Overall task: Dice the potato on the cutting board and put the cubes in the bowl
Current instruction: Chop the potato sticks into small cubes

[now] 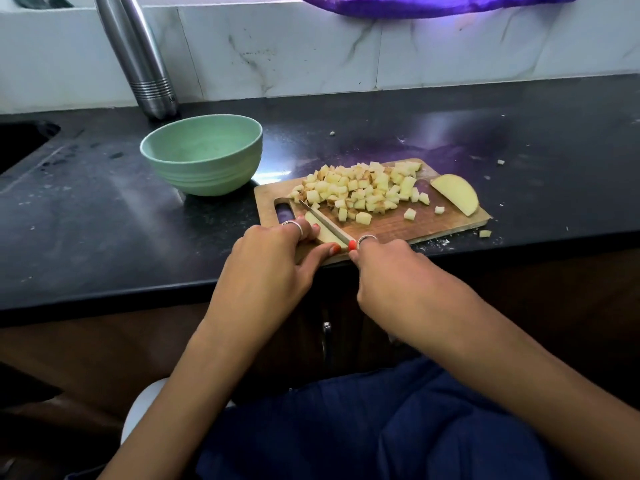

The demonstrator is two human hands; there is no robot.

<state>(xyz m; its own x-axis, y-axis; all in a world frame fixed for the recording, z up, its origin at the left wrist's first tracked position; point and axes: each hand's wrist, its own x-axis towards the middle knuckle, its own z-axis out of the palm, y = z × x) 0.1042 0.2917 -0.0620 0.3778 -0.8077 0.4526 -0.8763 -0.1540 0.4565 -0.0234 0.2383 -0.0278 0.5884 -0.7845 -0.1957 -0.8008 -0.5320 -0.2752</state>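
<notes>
A wooden cutting board (pixel 426 221) lies on the black counter. A heap of potato cubes (pixel 367 190) covers its far half, and a potato slab (pixel 457 194) rests on its right end. My left hand (pixel 273 254) presses a potato slice (pixel 323 233) flat at the board's near left corner. My right hand (pixel 384 268) grips a knife (pixel 325 223) whose blade lies across that slice, pointing away to the left. The light green bowl (pixel 202 155) stands empty to the left of the board.
A steel bottle (pixel 145 64) stands behind the bowl against the marble wall. A sink edge (pixel 24 140) is at the far left. Loose potato bits, one stray cube (pixel 485 233) among them, lie on the counter right of the board. The counter's front edge runs under my wrists.
</notes>
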